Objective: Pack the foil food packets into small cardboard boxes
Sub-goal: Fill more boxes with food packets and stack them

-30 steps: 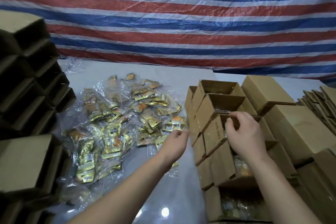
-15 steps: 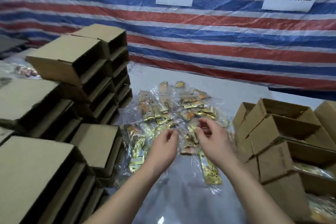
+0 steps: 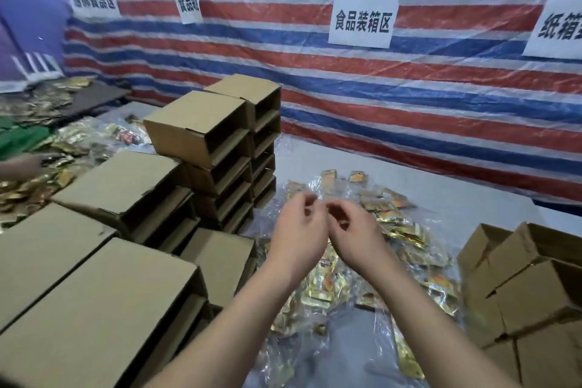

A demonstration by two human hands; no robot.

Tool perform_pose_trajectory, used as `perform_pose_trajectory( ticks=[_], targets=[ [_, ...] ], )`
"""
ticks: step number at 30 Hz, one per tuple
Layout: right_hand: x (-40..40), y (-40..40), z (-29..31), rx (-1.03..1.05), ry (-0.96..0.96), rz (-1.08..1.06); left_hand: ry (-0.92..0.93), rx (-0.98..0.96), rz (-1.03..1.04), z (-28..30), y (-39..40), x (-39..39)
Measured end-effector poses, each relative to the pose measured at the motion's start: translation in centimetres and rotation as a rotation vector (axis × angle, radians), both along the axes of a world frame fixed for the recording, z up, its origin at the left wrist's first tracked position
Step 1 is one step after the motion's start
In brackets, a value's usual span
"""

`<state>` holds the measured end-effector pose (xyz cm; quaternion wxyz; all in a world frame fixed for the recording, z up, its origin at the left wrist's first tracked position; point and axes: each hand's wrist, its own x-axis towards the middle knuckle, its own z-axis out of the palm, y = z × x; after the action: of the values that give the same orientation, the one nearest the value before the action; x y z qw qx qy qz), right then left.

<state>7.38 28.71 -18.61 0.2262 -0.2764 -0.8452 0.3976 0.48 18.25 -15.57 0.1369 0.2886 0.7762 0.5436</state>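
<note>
Left hand (image 3: 299, 230) and right hand (image 3: 352, 230) loosely curled, empty, above foil packets (image 3: 406, 230); stacked boxes (image 3: 201, 132) left.

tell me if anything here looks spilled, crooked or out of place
Nothing looks damaged. The foil packets lie in a loose heap on crinkled clear plastic, not in rows. The top box of the left stack sits slightly askew. Both hands, left and right, hover above the heap, fingers loosely curled, holding nothing.

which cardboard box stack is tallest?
The stack of boxes against the striped tarp, behind the hands and to their left: several boxes high, openings facing right. The neighbouring stack tops out lower; the boxes at right sit lowest.
</note>
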Motion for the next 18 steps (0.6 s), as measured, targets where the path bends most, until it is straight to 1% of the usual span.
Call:
perform_pose_trajectory(
  ticks=[3,6,11,14,18],
  targets=[
    [-5.2,0.1,2.0,0.074,-0.010,0.094,0.195,-0.044,0.087,2.9,0.8,-4.0],
    [-10.5,0.2,3.3,0.157,-0.045,0.127,0.379,-0.108,0.154,4.6,0.4,-9.0],
    [-16.8,1.0,4.9,0.229,-0.122,0.154,0.686,-0.391,0.246,5.3,-0.6,-17.5],
    [-19.7,1.6,5.8,0.257,-0.171,0.149,0.735,-0.613,0.312,5.1,-0.7,-22.0],
    [-21.8,2.2,6.5,0.263,-0.200,0.125,0.709,-0.815,0.287,4.5,-0.2,-25.7]
  ],
)
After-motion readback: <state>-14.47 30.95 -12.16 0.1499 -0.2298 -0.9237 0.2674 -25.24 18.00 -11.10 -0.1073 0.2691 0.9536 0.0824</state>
